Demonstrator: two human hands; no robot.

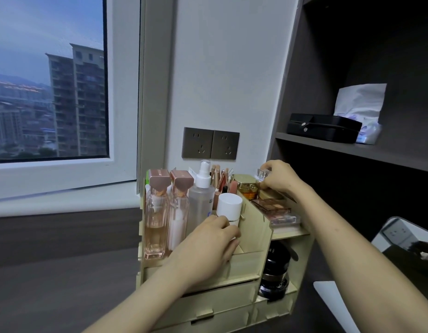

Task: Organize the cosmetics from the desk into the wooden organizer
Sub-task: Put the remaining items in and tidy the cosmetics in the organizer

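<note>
A pale wooden organizer (254,236) stands on the dark desk. My left hand (208,246) grips a white-capped bottle (229,206) standing in its front compartment. My right hand (279,176) reaches to the back right and closes on a clear-capped glass bottle (263,173), beside a gold-lidded amber jar (248,187). Two pink perfume bottles (157,212) and a clear spray bottle (202,188) stand at the left. Brushes (220,175) stick up behind. Eyeshadow palettes (273,207) lie on the right shelf; black jars (276,267) sit below.
Two wall sockets (210,146) sit behind the organizer. A window (49,78) is at the left. The dark shelf unit at the right holds a black case (323,127) and a tissue pack (359,104). A mirror (405,239) stands at the right edge.
</note>
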